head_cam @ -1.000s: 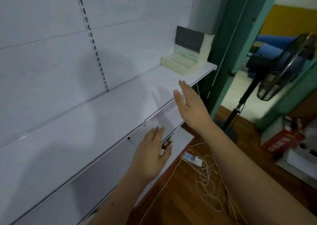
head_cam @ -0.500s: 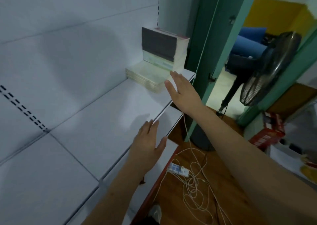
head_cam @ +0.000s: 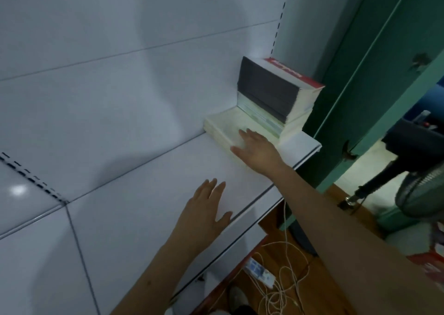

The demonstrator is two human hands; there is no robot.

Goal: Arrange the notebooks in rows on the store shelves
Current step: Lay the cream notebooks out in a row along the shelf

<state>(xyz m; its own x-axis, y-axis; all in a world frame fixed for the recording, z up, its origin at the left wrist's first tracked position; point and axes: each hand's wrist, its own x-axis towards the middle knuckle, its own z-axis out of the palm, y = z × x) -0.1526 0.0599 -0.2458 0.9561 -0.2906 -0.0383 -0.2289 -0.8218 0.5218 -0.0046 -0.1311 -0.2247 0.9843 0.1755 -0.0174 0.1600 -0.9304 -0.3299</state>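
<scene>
Head view looks down along a white shelf (head_cam: 149,194) that runs from about 7 o'clock up to 2 o'clock. At its far end sit the notebooks: a low pale stack (head_cam: 224,128) lying flat, and a taller stack (head_cam: 271,93) with dark spines and a red cover on top, just behind it at 2 o'clock, hard against the shelf's end.

The right hand (head_cam: 255,150) lies on the near corner of the low stack, fingers straight and spread, pointing toward 11 o'clock; it grips nothing. The stack's long axis seems to run from 10 o'clock to 4 o'clock, across the shelf's depth, so the hand sits at its front end.

The left hand (head_cam: 204,215) hangs flat and relaxed over bare shelf near the front edge, well apart from the stack, which lies at 1 o'clock from it. It too holds nothing.

By my reading the right hand is the nearer one and would do the lifting or sliding; bare shelf for a new row lies toward 7 o'clock from the stack.
</scene>
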